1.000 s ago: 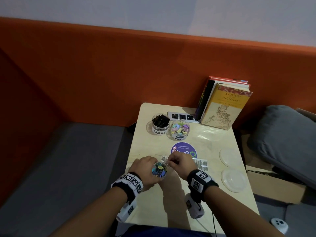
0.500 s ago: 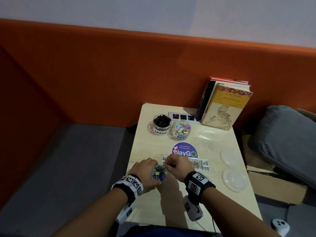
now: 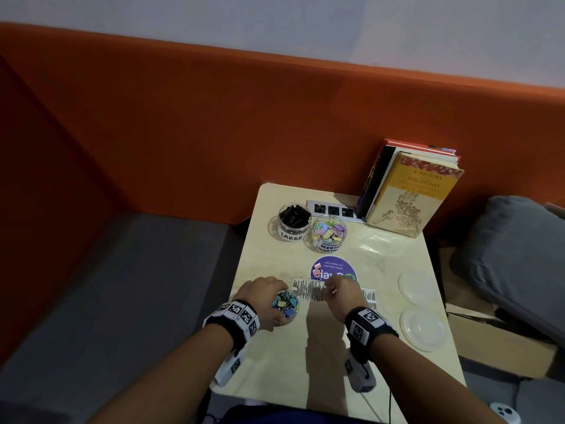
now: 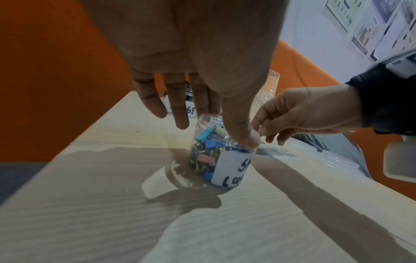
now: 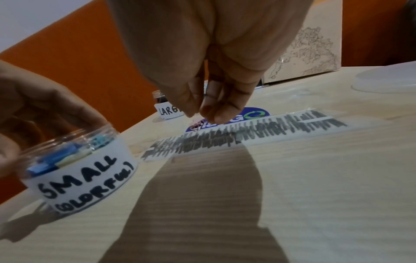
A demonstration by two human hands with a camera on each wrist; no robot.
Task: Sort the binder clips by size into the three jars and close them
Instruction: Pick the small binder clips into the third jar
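My left hand (image 3: 263, 296) grips the open small jar (image 3: 286, 304) of colourful clips at the table's near left, thumb (image 4: 251, 140) on its rim. Its label reads SMALL (COLORFUL) (image 5: 90, 176). My right hand (image 3: 331, 287) hovers just right of the jar with fingertips (image 5: 202, 112) drawn together in a pinch; nothing shows between them. A small pink clip (image 5: 198, 124) lies on the purple sticker (image 3: 334, 267) just beyond those fingertips. At the back stand the open LARGE jar (image 3: 294, 221) of black clips and the open medium jar (image 3: 328, 232) of pastel clips.
Two clear lids (image 3: 415, 284) (image 3: 423, 328) lie near the table's right edge. Books (image 3: 409, 191) lean at the back right behind a white power strip (image 3: 333, 211). A scribbled tape strip (image 3: 308, 292) crosses the middle. A grey cushion (image 3: 513, 255) lies to the right.
My right hand has left the mouth of the small jar and moved right and away, toward the purple sticker. The left hand keeps hold of the jar.
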